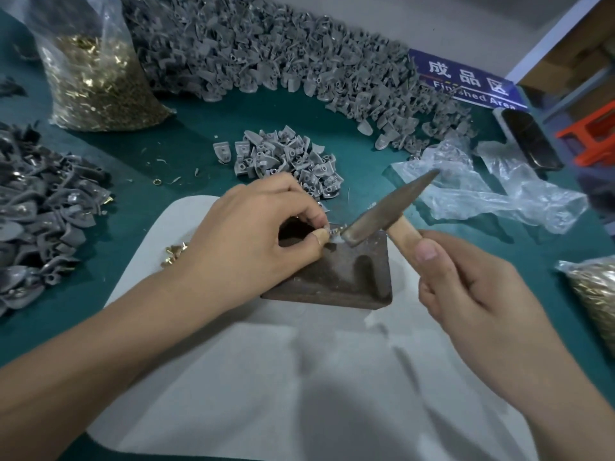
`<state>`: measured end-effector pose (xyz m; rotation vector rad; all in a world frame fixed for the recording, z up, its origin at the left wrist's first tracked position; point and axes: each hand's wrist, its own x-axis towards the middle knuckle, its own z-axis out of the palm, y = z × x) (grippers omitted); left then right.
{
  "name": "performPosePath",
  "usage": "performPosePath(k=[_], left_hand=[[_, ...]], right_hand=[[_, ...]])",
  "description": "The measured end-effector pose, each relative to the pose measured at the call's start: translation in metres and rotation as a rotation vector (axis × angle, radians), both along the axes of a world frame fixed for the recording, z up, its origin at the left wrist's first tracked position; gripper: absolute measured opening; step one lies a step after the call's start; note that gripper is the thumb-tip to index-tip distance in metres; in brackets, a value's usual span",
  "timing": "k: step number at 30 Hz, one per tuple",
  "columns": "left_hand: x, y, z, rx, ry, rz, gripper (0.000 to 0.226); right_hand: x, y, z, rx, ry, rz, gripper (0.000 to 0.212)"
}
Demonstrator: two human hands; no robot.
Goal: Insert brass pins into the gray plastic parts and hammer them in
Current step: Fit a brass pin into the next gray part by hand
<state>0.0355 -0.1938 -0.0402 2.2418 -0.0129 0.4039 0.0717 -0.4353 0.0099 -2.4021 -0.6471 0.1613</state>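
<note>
The dark block (pixel 336 277) lies on a white pad (pixel 266 377) that rests on the green table (pixel 186 134), and everything else is placed around it. On the block's far edge, the left hand (pixel 253 241) pinches a small gray part (pixel 327 230) between thumb and forefinger, the other fingers curled in above it; the part is mostly hidden by the fingertips, and a brass pin (pixel 337 228) shows just beside them, pointing toward the hammer. The hammer (pixel 376 212) has its blunt face down on the block's far right corner, touching or nearly touching the pin, its tapered end angled up and away. The right hand (pixel 472 287), to the right of the block, wraps its fingers round the wooden handle with the thumb laid along it. Just left of the block, a few loose pins (pixel 174 254) lie on the pad. Beyond the block sits a small heap of parts (pixel 283 158), and further back a large heap (pixel 266 51) curves along the table. Far left of the block is another pile (pixel 43 221), with brass showing in it. A bag of pins (pixel 96 78) stands at the far left, crumpled plastic (pixel 482 191) lies to the far right, and a blue sign (pixel 466 78) stands behind that.
</note>
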Motion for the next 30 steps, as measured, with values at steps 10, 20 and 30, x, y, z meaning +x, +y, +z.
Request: performPosePath(k=[10, 20, 30], left_hand=[[-0.005, -0.013, 0.002, 0.005, -0.008, 0.099, 0.004], [-0.006, -0.012, 0.007, 0.216, -0.056, 0.102, 0.002], [-0.004, -0.011, 0.005, 0.229, -0.077, 0.094, 0.002]], right_hand=[[-0.034, 0.013, -0.007, -0.02, -0.12, -0.242, 0.034], [-0.053, 0.021, -0.005, -0.157, -0.155, -0.284, 0.032], [-0.045, 0.027, -0.004, -0.141, -0.17, -0.288, 0.033]])
